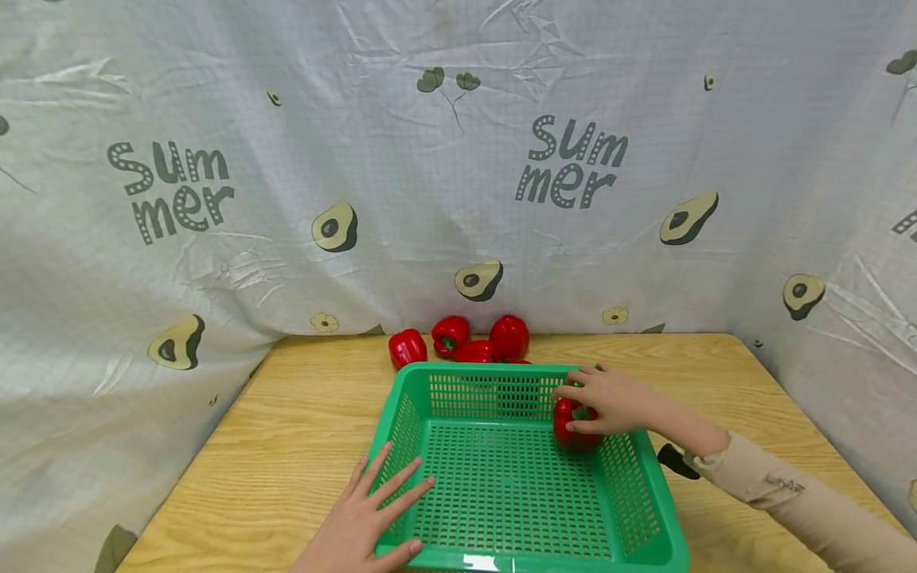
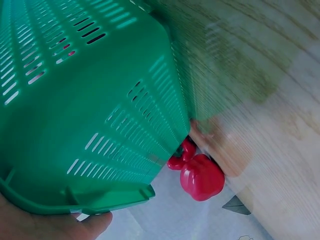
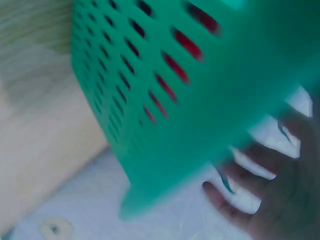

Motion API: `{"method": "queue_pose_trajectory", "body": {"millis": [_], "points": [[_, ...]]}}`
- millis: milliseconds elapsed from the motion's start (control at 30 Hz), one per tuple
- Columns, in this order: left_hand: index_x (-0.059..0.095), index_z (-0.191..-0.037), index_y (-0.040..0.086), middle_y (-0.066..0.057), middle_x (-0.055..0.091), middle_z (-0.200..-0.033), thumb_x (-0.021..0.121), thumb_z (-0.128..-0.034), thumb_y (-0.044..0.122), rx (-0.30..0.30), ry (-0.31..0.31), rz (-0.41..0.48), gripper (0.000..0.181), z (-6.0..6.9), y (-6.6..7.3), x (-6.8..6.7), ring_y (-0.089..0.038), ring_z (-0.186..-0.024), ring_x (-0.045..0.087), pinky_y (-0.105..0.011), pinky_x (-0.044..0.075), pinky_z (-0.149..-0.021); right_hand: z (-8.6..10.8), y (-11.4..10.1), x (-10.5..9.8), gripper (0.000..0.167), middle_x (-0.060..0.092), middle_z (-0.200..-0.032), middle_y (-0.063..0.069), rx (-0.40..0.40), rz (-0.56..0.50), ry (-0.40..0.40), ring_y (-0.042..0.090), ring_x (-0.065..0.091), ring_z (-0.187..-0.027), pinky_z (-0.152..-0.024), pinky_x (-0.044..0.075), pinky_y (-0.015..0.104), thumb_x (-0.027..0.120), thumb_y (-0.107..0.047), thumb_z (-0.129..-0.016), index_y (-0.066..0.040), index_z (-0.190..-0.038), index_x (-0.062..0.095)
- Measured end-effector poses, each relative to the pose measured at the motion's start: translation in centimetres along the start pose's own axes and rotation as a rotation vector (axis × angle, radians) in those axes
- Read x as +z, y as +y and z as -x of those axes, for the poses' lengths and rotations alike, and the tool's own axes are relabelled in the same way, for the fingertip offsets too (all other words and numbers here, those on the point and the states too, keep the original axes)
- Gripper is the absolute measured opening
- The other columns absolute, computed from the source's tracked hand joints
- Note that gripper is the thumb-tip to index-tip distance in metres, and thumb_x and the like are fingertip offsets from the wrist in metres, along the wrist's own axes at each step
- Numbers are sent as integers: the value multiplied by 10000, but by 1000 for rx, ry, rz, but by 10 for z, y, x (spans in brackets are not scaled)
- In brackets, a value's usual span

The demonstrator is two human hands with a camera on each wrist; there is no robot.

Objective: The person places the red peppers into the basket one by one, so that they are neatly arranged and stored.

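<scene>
A green plastic basket [image 1: 505, 477] with slotted walls stands on the table. In its far right corner lies a red bell pepper [image 1: 573, 438], its green stem visible. Above that pepper is my right hand [image 1: 598, 402], fingers spread and bent over its top, thumb on the near side. The right wrist view is blurred, with fingers beyond the basket's rim and red showing through the slots. My left hand [image 1: 361, 513] lies at the near left edge of the basket with straight, spread fingers. In the left wrist view, part of that hand [image 2: 60, 227] shows beside the rim.
Behind the basket several red bell peppers sit on the wooden table [image 1: 272, 446], among them one at the left [image 1: 407, 348] and one at the right [image 1: 509, 337]. A white curtain [image 1: 401, 159] with avocado prints hangs around the table. A black device [image 1: 677, 461] sits by my right wrist.
</scene>
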State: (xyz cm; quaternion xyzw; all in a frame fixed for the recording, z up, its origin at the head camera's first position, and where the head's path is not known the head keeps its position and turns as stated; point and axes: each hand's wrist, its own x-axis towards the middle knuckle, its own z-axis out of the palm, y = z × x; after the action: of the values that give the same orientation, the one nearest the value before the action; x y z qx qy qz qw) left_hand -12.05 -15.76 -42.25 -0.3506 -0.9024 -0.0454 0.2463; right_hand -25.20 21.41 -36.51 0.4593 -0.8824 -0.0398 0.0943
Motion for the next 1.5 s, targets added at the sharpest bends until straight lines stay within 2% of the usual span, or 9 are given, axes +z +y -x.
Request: {"method": "queue_pose_trajectory", "body": {"millis": [200,433,600,667,900,1100,1200,1367,1500], "points": [[369,-1353,323,41,411,-1390,468,-825,559,6,11,2,588,-1,0,-1,-339,-1298,246,-277,-158,-1100,-14,7,-19,303,595,-926,-14,-18,-7,82,192,551,-856,-749,425,412,622,-358,-800,-216,-1066,595],[368,-1354,323,36,414,-1388,460,-832,556,12,19,-3,580,-1,0,-1,-326,-1313,220,-279,-152,-1103,-33,23,-41,288,622,-964,-6,52,-69,62,199,584,-890,-799,428,451,612,-320,-815,-184,-1069,607],[370,-1354,321,35,417,-1387,419,-849,568,12,12,1,564,-1,0,-1,-249,-1396,37,-276,-161,-1099,-51,38,-48,264,619,-917,-1,84,-72,67,170,599,-850,-757,460,435,610,-300,-821,-177,-1054,616],[371,-1353,320,35,419,-1385,410,-852,571,13,12,-1,561,-1,0,-1,-239,-1398,21,-277,-160,-1100,-58,45,-47,256,617,-900,14,93,-62,72,181,600,-834,-731,466,435,621,-283,-813,-170,-1042,621],[383,-1347,317,37,427,-1379,419,-846,574,14,21,-13,565,-1,0,-1,-288,-1362,138,-287,-148,-1105,-85,69,-39,224,594,-825,37,105,78,84,229,577,-776,-659,451,402,652,-283,-785,-172,-977,624],[382,-1348,320,41,435,-1372,469,-824,560,13,10,-22,583,0,0,-1,-349,-1277,267,-280,-157,-1101,-106,86,-27,246,598,-875,60,116,177,30,258,564,-842,-727,453,435,651,-281,-788,-166,-1002,619],[379,-1349,320,40,434,-1373,501,-809,547,10,6,-21,598,0,0,-2,-359,-1259,285,-277,-162,-1098,-116,93,-17,288,602,-905,66,81,267,1,252,563,-861,-776,464,441,651,-299,-786,-160,-1036,613],[370,-1354,319,40,438,-1369,507,-804,552,17,10,-33,613,-1,-1,-2,-333,-1285,239,-282,-165,-1098,-130,101,3,399,600,-1008,78,-47,442,-53,244,545,-922,-816,463,424,654,-360,-776,-156,-1110,578],[367,-1356,320,41,444,-1364,514,-797,557,27,19,-43,624,-2,-1,-1,-320,-1297,221,-289,-166,-1098,-138,104,18,456,564,-1098,79,-152,506,-81,241,508,-999,-809,449,412,676,-362,-748,-168,-1137,536]]}}
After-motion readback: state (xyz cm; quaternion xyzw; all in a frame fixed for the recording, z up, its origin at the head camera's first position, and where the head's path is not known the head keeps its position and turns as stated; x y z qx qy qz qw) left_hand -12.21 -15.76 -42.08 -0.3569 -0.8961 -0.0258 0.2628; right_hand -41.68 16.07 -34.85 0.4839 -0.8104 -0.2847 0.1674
